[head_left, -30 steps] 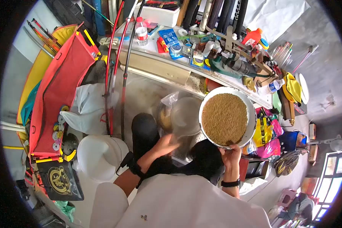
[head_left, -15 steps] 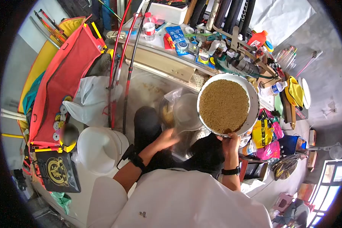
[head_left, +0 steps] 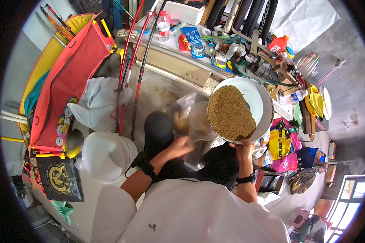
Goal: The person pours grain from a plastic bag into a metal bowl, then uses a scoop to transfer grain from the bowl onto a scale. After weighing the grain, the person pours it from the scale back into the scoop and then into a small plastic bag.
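Note:
A white enamel basin (head_left: 264,99) with a dark rim is tilted left. Brown granular material (head_left: 231,111) is heaped toward its left side. Gripping the basin's near rim, my right hand (head_left: 244,150) has its fingers partly hidden underneath. A clear plastic container (head_left: 200,121) stands between my knees, just under the basin's left edge. My left hand (head_left: 179,148) is closed against the container's near left side, its fingertips slightly blurred. Behind the container, a round vessel (head_left: 181,122) shows brown material inside, with clear film above it.
A white bucket (head_left: 103,158) stands left, near a white plastic bag (head_left: 97,105) and a long red bag (head_left: 69,85). Upright fishing rods (head_left: 138,79) rise ahead. The cluttered table (head_left: 170,50) holds a bottle (head_left: 163,26) and tools. Bright packets (head_left: 280,143) lie right.
The basin has tipped further left, and the brown material has slid toward that side, baring more white on the right. My left hand stays beside the container.

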{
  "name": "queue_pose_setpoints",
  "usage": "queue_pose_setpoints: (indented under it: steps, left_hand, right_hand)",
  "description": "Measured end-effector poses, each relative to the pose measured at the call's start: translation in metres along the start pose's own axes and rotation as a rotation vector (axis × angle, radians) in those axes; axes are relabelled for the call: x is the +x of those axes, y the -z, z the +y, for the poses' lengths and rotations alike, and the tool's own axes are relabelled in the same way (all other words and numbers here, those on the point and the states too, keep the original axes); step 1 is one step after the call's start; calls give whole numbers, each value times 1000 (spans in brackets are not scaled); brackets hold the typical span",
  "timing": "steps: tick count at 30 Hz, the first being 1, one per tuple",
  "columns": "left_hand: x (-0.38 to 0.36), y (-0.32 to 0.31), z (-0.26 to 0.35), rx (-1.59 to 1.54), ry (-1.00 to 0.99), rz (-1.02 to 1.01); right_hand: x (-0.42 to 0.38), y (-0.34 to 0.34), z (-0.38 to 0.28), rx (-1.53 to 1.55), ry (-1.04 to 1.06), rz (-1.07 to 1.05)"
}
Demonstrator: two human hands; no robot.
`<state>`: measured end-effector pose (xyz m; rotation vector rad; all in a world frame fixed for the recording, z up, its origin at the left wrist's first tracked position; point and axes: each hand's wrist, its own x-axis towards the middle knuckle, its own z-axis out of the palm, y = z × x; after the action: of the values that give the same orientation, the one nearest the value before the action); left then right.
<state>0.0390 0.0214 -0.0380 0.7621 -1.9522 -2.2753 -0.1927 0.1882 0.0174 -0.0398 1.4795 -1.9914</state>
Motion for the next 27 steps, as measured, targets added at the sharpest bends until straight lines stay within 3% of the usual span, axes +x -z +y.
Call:
queue_pose_setpoints:
  steps: [12,20,27]
  left_hand:
    - [0,2,-1,6,8,-23]
    - [-3,2,4,27,-28,-10]
    - [-2,4,6,50,54,-87]
  right_hand:
    - [9,-14,-8,-66,33,8]
    - [21,-10,-15,-120,21,-123]
    - [36,-3,-6,-120,31,-93]
